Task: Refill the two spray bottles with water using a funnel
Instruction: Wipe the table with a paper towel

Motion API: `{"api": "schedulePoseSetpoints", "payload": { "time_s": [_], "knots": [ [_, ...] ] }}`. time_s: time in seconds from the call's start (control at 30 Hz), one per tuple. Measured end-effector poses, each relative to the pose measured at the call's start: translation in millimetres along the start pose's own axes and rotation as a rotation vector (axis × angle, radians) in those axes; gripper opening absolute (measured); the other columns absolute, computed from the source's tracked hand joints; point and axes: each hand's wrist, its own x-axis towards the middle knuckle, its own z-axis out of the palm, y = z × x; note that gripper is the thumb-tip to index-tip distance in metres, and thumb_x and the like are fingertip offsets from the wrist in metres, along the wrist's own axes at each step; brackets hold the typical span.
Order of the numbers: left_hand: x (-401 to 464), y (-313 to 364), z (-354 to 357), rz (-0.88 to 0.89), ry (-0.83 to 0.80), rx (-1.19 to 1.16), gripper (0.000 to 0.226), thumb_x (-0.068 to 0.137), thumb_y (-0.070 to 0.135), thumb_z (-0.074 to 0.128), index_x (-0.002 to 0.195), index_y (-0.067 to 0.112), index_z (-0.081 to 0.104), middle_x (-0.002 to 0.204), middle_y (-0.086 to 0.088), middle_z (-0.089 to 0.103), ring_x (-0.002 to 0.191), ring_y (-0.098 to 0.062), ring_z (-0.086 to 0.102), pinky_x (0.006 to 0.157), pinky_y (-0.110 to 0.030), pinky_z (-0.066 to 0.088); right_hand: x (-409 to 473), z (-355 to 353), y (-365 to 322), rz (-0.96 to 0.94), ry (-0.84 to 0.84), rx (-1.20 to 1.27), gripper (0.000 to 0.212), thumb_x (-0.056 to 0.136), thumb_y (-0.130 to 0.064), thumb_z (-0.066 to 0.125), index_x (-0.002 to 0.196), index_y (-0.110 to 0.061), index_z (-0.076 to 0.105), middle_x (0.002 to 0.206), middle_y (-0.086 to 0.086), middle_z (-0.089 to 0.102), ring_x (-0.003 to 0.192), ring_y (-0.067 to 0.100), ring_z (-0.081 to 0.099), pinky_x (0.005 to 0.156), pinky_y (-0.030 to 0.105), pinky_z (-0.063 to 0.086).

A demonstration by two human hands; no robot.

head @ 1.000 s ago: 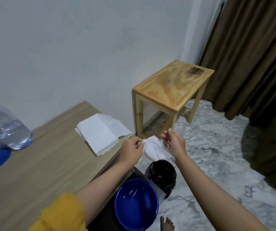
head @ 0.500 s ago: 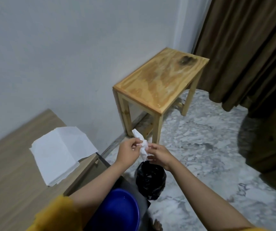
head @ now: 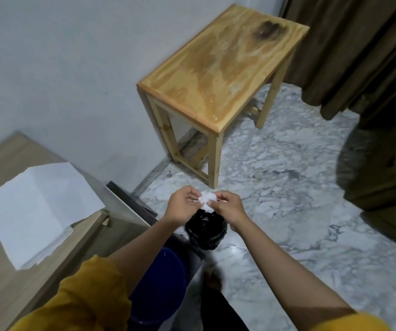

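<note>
A person's two bare arms reach forward over a grey-and-white marble floor [head: 287, 187]. The left hand [head: 182, 206] and the right hand [head: 228, 207] meet just above a small bin lined with a black bag [head: 205, 229]; each pinches one side of a crumpled white tissue [head: 207, 198] held between them. Mustard-yellow sleeves [head: 84, 299] cover the upper arms.

At the left, a light wood tabletop [head: 5, 283] carries a stack of white paper sheets [head: 41, 209] that overhangs its right edge. Below that edge, near the left forearm, sits a blue basin [head: 165, 285]. Against the pale wall [head: 60, 68] stands a small pine side table [head: 223, 68] with a dark stain near its far corner. Brown curtains [head: 359, 56] hang at the upper right. The spray bottles and funnel are out of view.
</note>
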Motion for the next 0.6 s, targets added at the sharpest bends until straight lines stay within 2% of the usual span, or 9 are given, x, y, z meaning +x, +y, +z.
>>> {"api": "schedulePoseSetpoints", "payload": {
  "time_s": [0.1,0.27,0.33,0.4,0.47,0.53,0.6],
  "knots": [
    [8,-6,6,-0.022,-0.016,0.043,0.017,0.077,-0.002,0.067,0.089,0.010,0.063,0.071,0.003,0.058,0.066,-0.006,0.056,0.064,-0.006,0.043,8,-4,7,0.018,-0.010,0.000,0.015,0.079,0.003,0.071,0.083,-0.011,0.069,0.078,0.004,0.067,0.071,0.016,0.061,0.067,0.026,0.051],
    [22,-16,17,-0.020,0.026,0.134,0.014,0.076,0.000,0.068,0.089,0.006,0.069,0.068,0.005,0.059,0.061,-0.002,0.053,0.058,-0.004,0.041,23,-6,18,0.076,-0.006,0.113,0.028,0.079,0.005,0.071,0.104,-0.005,0.065,0.087,0.007,0.067,0.078,0.017,0.065,0.074,0.024,0.054],
    [28,-22,21,-0.014,0.037,0.181,0.013,0.076,0.002,0.070,0.088,0.004,0.071,0.073,-0.002,0.066,0.062,-0.005,0.055,0.058,-0.002,0.039,29,-6,23,0.115,-0.020,0.176,0.021,0.082,0.000,0.070,0.102,-0.002,0.067,0.089,0.010,0.070,0.082,0.022,0.066,0.079,0.032,0.055],
    [33,-26,24,-0.034,0.015,0.228,0.014,0.076,0.005,0.069,0.090,0.006,0.073,0.084,-0.007,0.071,0.073,-0.013,0.061,0.062,-0.003,0.038,35,-3,29,0.121,0.000,0.155,0.004,0.084,-0.005,0.069,0.088,-0.006,0.070,0.083,0.009,0.070,0.080,0.023,0.065,0.079,0.034,0.053],
    [38,-31,29,-0.085,-0.050,0.281,0.021,0.080,0.007,0.064,0.098,0.010,0.073,0.096,-0.006,0.072,0.089,-0.019,0.065,0.072,-0.011,0.042,44,-1,38,0.112,0.069,0.082,0.006,0.084,-0.006,0.070,0.081,-0.011,0.069,0.082,0.008,0.069,0.081,0.023,0.064,0.079,0.035,0.052],
    [40,-34,33,-0.123,-0.109,0.323,0.028,0.083,0.007,0.059,0.108,0.013,0.069,0.104,-0.006,0.071,0.098,-0.021,0.063,0.081,-0.023,0.047,53,1,47,0.126,0.110,0.047,0.008,0.083,-0.006,0.070,0.089,-0.011,0.067,0.091,0.012,0.070,0.087,0.028,0.066,0.083,0.037,0.054],
    [42,-41,36,-0.200,-0.202,0.329,0.039,0.085,0.011,0.058,0.124,0.017,0.059,0.118,-0.007,0.065,0.109,-0.022,0.059,0.092,-0.033,0.048,63,3,55,0.168,0.090,-0.012,0.022,0.082,-0.011,0.073,0.102,-0.014,0.065,0.107,0.012,0.068,0.100,0.029,0.065,0.093,0.040,0.053]
  ]
}}
